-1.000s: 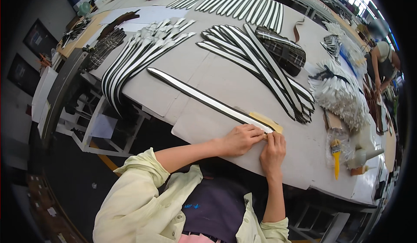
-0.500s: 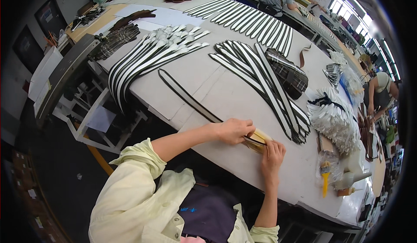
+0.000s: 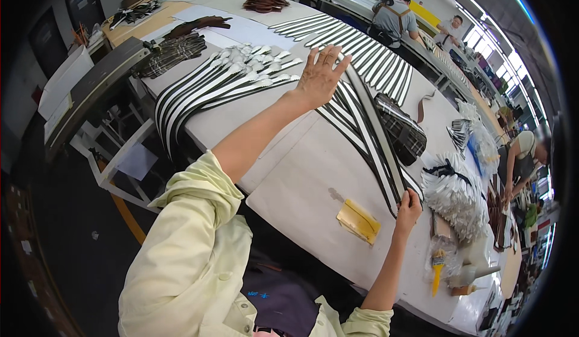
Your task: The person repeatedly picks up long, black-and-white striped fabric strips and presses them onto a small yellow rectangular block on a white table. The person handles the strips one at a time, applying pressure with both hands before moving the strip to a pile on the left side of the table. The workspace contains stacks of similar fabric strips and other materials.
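A long dark strip with pale edges (image 3: 375,133) lies along a pile of like strips (image 3: 347,117) on the white table (image 3: 301,186). My left hand (image 3: 319,75) is stretched far forward, palm down with fingers spread, resting on the strip's far end and the pile. My right hand (image 3: 409,207) is close to me at the pile's near end, fingers closed on the strip's near end. A flat yellow block (image 3: 359,219) lies on the table just left of my right hand, untouched.
A second fan of strips (image 3: 217,87) lies to the left, and more rows (image 3: 356,44) at the back. A dark plaid pouch (image 3: 401,135), a heap of silvery pieces (image 3: 452,195) and a yellow-handled brush (image 3: 436,270) sit at right. Other people (image 3: 395,17) work beyond.
The strip has been carried from the table's middle to the pile on the right. My left hand went from the near end out to the far end. The yellow block was let go.
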A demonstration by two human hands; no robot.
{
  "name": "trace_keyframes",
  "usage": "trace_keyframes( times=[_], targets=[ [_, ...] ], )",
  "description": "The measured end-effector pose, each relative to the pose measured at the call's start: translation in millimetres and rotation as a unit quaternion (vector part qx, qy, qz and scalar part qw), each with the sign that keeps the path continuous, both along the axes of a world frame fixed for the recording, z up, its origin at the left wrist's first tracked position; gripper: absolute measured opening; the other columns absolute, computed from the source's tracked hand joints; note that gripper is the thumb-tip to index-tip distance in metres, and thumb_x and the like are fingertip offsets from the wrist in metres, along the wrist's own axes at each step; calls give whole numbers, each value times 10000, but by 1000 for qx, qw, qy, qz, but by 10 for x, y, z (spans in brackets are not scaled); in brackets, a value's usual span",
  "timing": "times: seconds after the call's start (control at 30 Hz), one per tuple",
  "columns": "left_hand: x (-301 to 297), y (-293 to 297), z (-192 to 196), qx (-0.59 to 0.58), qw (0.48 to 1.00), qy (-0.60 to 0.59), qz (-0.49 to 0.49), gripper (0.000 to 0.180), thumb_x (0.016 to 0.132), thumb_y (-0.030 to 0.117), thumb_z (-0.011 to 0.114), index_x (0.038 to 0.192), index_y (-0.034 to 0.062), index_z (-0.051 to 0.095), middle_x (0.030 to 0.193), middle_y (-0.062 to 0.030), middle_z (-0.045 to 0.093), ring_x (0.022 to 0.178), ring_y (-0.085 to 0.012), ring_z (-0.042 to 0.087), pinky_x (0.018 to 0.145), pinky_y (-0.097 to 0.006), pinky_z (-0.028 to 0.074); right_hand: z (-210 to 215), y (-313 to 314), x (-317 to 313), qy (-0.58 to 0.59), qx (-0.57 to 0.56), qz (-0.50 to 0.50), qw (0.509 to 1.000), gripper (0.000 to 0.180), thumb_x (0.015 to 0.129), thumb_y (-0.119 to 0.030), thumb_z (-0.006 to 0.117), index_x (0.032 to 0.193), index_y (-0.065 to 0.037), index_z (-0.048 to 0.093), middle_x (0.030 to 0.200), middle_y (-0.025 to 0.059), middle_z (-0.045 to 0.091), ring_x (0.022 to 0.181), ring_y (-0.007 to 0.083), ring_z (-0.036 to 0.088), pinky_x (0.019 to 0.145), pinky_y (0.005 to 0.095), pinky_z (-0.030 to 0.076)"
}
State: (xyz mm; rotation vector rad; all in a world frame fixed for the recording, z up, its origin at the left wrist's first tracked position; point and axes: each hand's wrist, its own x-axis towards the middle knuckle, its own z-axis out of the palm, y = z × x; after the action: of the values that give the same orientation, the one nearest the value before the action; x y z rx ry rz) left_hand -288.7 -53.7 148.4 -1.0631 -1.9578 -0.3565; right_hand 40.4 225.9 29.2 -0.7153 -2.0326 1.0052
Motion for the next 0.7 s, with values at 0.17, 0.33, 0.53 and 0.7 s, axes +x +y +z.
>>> trace_keyframes(
  times=[0.17,0.33,0.53,0.7],
  targets=[
    [-393,-664,-788,4,984,-169,58,453,812,193,761,1253,102,712,1472,-182,509,1415,-359,438,1174,-518,327,-268,573,-159,-34,55,-29,997,205,991,-115,655,1130,19,725,812,78,682,678,152,611,675,310,514],
    [-986,-2492,-1325,95,909,-229,336,342,822,207,763,1148,113,723,1244,-116,633,1234,-323,556,1034,-497,455,-124,360,-33,-62,193,-75,976,198,983,-88,654,1154,-7,715,992,115,680,864,243,647,822,365,520],
    [-1169,-3637,-1375,84,815,-336,465,416,852,388,785,1166,122,720,1282,-141,636,1261,-359,558,1049,-520,454,-183,-115,472,-50,136,-31,989,172,987,-61,641,1137,5,696,1048,119,661,983,255,629,860,372,506],
    [-1331,-3803,-1294,68,812,-409,410,396,856,399,782,1114,109,705,1263,-154,640,1266,-375,559,1055,-512,465,-209,-511,631,-75,131,6,989,152,985,-53,624,1106,14,688,1065,131,663,997,268,624,858,379,506]
  ],
)
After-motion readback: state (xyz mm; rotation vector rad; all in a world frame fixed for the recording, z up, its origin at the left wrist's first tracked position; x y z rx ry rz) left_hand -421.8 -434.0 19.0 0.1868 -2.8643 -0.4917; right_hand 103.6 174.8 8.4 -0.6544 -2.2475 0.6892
